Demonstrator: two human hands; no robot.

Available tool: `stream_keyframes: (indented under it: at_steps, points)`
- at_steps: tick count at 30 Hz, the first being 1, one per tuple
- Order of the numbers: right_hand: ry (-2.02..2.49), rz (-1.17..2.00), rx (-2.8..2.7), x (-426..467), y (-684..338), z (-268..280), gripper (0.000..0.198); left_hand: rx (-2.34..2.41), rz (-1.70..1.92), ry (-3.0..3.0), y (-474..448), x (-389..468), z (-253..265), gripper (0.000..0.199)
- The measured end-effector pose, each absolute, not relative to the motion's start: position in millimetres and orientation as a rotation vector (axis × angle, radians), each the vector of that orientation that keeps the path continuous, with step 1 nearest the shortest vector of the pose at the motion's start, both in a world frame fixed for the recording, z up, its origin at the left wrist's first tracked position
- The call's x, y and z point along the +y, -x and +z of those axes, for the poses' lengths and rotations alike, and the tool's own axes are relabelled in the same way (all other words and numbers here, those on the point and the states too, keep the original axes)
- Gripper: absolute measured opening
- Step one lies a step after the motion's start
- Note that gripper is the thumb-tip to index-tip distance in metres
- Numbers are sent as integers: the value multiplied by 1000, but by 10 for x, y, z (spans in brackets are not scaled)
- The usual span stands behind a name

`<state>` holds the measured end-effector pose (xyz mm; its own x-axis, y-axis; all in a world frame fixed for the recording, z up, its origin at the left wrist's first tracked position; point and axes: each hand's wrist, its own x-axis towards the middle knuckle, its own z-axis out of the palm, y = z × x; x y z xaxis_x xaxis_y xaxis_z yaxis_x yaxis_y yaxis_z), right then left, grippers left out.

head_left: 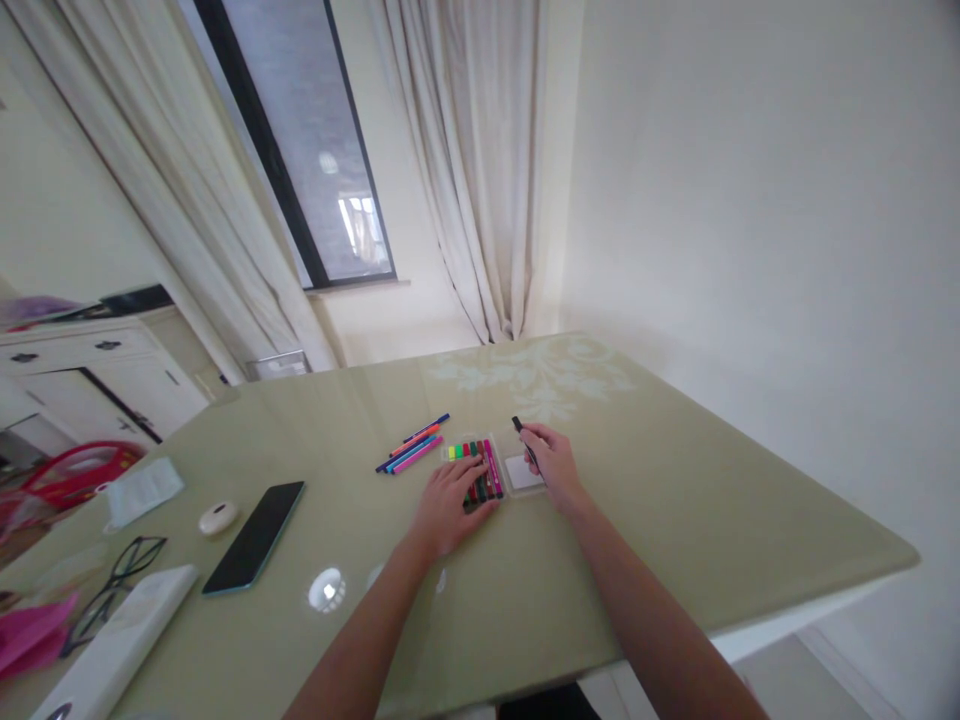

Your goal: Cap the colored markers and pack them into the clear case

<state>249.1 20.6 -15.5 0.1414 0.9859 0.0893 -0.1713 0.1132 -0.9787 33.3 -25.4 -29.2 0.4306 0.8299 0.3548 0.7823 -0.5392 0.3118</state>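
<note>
**Dark pen (pixel 518 425) in the right hand (pixel 553 460)**

On the far left, a white cabinet (pixel 124 375) stands past the green table (pixel 712 480). On the table's left side are a pink thing (pixel 34 635), a pair of glasses (pixel 100 607), a long white thing (pixel 124 635) and a face mask (pixel 145 490). Next come a little round white thing (pixel 217 517) and a black phone (pixel 255 540). Then there are loose pens (pixel 412 452), blue, orange and pink, lying close together. The left hand (pixel 450 502) lies over the pens in the case (pixel 491 466), with its thumb and fingers apart. Just beside them is a clear flat piece with a white card (pixel 519 474). The right hand pinches the dark pen there, its dark end pointing up and away. I cannot tell if the tip touches the card.
</note>
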Motion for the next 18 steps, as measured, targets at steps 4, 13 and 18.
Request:
stream_keyframes:
  at_steps: [4, 13, 18]
  points:
    - [1106, 1009, -1078, 272, -2503, -198, 40, 1453, 733, -2573, -340, -264, -292, 54]
    - [1263, 758, -1365, 370, -2416, -251, 25, 1291, 736, -2690, -388, -297, -281, 56]
    - [1282, 679, -1454, 328, -2392, -260, 7, 1173, 618, -2786, -434, -302, -246, 44]
